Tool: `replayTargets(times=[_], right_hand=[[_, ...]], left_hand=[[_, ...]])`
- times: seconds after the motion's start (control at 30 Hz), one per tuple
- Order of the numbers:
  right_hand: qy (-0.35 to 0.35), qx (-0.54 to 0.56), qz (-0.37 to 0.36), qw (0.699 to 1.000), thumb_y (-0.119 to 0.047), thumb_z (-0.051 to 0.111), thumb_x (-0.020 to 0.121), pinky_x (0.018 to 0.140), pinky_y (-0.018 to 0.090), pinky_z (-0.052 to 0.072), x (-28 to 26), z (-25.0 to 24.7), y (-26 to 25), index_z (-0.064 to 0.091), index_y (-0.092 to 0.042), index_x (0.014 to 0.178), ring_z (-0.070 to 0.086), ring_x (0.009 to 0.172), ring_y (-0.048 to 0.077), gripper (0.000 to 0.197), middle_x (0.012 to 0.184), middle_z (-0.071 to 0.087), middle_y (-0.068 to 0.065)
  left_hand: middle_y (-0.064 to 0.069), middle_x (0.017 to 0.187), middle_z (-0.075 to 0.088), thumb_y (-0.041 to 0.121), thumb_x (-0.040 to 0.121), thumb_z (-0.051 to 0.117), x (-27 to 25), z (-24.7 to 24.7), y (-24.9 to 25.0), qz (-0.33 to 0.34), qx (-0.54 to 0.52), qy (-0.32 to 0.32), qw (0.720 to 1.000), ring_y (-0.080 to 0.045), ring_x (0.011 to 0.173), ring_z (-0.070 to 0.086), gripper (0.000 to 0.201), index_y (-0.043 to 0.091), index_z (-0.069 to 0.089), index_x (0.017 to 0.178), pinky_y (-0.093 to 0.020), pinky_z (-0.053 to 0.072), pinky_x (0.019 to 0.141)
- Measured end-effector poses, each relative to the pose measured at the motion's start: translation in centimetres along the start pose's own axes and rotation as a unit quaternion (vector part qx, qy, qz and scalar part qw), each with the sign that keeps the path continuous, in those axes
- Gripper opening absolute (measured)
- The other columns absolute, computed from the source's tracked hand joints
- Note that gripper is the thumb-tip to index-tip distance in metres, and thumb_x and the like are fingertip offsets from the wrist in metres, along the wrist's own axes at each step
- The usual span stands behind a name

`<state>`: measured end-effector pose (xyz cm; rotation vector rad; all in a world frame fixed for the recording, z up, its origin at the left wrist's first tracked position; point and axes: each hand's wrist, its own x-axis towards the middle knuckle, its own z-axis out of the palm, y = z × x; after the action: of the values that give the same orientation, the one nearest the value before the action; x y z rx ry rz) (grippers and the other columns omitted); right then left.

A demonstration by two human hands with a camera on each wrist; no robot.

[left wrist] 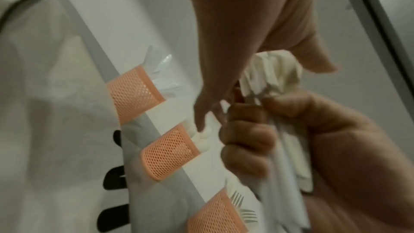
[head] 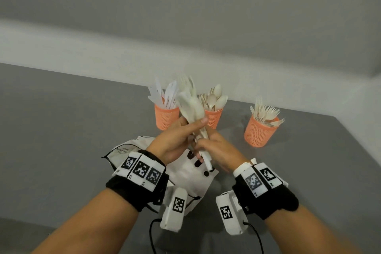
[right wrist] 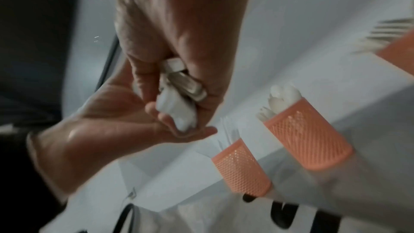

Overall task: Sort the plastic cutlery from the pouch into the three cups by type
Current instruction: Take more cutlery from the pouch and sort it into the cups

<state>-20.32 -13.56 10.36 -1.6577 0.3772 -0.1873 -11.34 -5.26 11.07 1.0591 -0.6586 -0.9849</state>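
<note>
Holding a bundle of cutlery (head: 190, 107) upright above the table (head: 61, 130), I have both hands closed on its handles. My left hand (head: 175, 140) wraps the bundle from the left, thumb laid across the front and fingers curled behind. My right hand (head: 218, 150) grips the lower handle ends, fingers curled round them; the left wrist view shows those fingers (left wrist: 246, 139) clenched on the white handles. The bundle's upper ends fan out in front of the cups, blurred, so I cannot tell which types are in it.

The pouch (head: 185, 173), white with black markings and a dark cord, lies flat on the table directly under my hands, towards the near edge.

Three orange mesh cups stand in a row near the table's far edge. The left cup (head: 166, 117) holds knives (head: 162, 94). The middle cup (head: 213, 118), just beside it, holds spoons (head: 214, 98); the bundle partly hides it. The right cup (head: 259, 132), set further apart towards the far right corner, holds forks (head: 266, 111).

Black wrist bands with square coded markers sit on both forearms, each with a white camera housing beneath.
</note>
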Motion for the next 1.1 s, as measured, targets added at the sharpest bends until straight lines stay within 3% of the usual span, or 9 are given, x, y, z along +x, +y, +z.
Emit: replayTargets(times=[0.13, 0.23, 0.4, 0.47, 0.57, 0.63, 0.77, 0.93, 1.1], right_hand=[[-0.136, 0.215, 0.084, 0.964, -0.007, 0.044, 0.07, 0.042, 0.022, 0.03, -0.6, -0.8, -0.2, 0.048, -0.007, 0.083, 0.039, 0.04, 0.013, 0.013, 0.051, 0.043, 0.003], [-0.175, 0.207, 0.126, 0.954, -0.03, 0.051, 0.085, 0.041, 0.02, 0.035, -0.8, -0.6, -0.1, 0.052, -0.009, 0.082, 0.042, 0.039, 0.012, 0.021, 0.05, 0.046, 0.001], [-0.031, 0.06, 0.096, 0.993, -0.045, 0.047, 0.091, 0.054, 0.03, 0.057, -0.5, -0.7, 0.3, 0.057, -0.008, 0.087, 0.063, 0.054, 0.021, 0.039, 0.067, 0.061, 0.011], [0.069, -0.024, 0.017, 0.997, -0.035, 0.057, 0.089, 0.065, 0.029, 0.057, -0.2, -0.7, 1.4, 0.056, -0.014, 0.094, 0.066, 0.072, 0.022, 0.022, 0.084, 0.065, 0.009], [0.201, -0.163, -0.159, 0.953, -0.014, 0.067, 0.082, 0.066, 0.013, 0.045, -0.2, -1.2, 2.3, 0.054, -0.013, 0.09, 0.053, 0.073, 0.007, 0.015, 0.08, 0.055, -0.001], [0.171, -0.201, -0.212, 0.941, -0.005, 0.068, 0.077, 0.065, 0.011, 0.042, -0.7, -1.8, 2.2, 0.058, -0.01, 0.088, 0.05, 0.071, 0.008, 0.016, 0.079, 0.052, 0.0], [0.046, -0.324, -0.169, 0.93, -0.009, 0.071, 0.073, 0.069, 0.011, 0.042, -1.0, -2.1, 2.1, 0.055, -0.017, 0.112, 0.048, 0.085, 0.008, 0.044, 0.104, 0.048, 0.0], [0.045, -0.469, -0.127, 0.873, -0.019, 0.064, 0.084, 0.088, 0.036, 0.047, -0.3, -1.1, 1.3, 0.038, -0.014, 0.132, 0.052, 0.107, 0.022, 0.055, 0.128, 0.047, 0.006], [0.015, -0.396, -0.118, 0.911, -0.013, 0.045, 0.094, 0.066, 0.012, 0.042, -0.3, -1.1, 0.3, 0.044, -0.008, 0.127, 0.056, 0.08, 0.013, 0.033, 0.105, 0.06, 0.009]], left_hand=[[-0.013, 0.108, 0.059, 0.026, 0.08, 0.064, 0.3, -0.7, -0.3, -0.033, -0.078, -0.015, 0.996, -0.019, 0.095, 0.062, 0.058, -0.001, 0.049, 0.128, -0.029, 0.055, 0.08], [-0.016, 0.108, 0.064, 0.015, 0.081, 0.063, 0.3, -0.3, -0.5, -0.044, -0.12, -0.001, 0.992, -0.02, 0.098, 0.068, 0.046, -0.004, 0.054, 0.122, -0.028, 0.057, 0.078], [0.0, 0.072, 0.068, 0.014, 0.088, 0.059, 0.9, -0.2, -1.1, -0.012, -0.113, 0.067, 0.991, -0.015, 0.082, 0.069, 0.005, 0.009, 0.062, 0.089, -0.028, 0.058, 0.068], [-0.001, 0.072, 0.066, 0.013, 0.09, 0.057, 1.2, -0.5, -1.0, -0.01, -0.134, 0.112, 0.985, -0.014, 0.081, 0.067, 0.007, 0.01, 0.06, 0.083, -0.03, 0.057, 0.069], [-0.002, 0.074, 0.062, 0.007, 0.089, 0.057, 1.6, -1.4, -0.9, 0.015, -0.187, 0.164, 0.969, -0.011, 0.074, 0.067, 0.004, 0.01, 0.058, 0.091, -0.025, 0.056, 0.059], [-0.001, 0.075, 0.064, 0.005, 0.088, 0.059, 1.9, -2.1, -0.9, 0.025, -0.195, 0.181, 0.964, -0.013, 0.078, 0.065, 0.009, 0.01, 0.06, 0.095, -0.024, 0.054, 0.057], [0.001, 0.086, 0.066, 0.005, 0.087, 0.061, 2.3, -2.8, -1.1, 0.017, -0.224, 0.188, 0.956, -0.012, 0.081, 0.067, 0.034, 0.013, 0.055, 0.119, -0.027, 0.055, 0.067], [0.0, 0.091, 0.063, 0.005, 0.086, 0.062, 2.4, -2.7, -1.1, 0.016, -0.226, 0.185, 0.956, -0.011, 0.08, 0.063, 0.037, 0.012, 0.053, 0.122, -0.026, 0.056, 0.06], [-0.003, 0.083, 0.06, 0.008, 0.088, 0.06, 2.1, -3.1, -0.4, 0.018, -0.201, 0.151, 0.968, -0.014, 0.082, 0.061, 0.032, 0.008, 0.051, 0.119, -0.025, 0.058, 0.064]])
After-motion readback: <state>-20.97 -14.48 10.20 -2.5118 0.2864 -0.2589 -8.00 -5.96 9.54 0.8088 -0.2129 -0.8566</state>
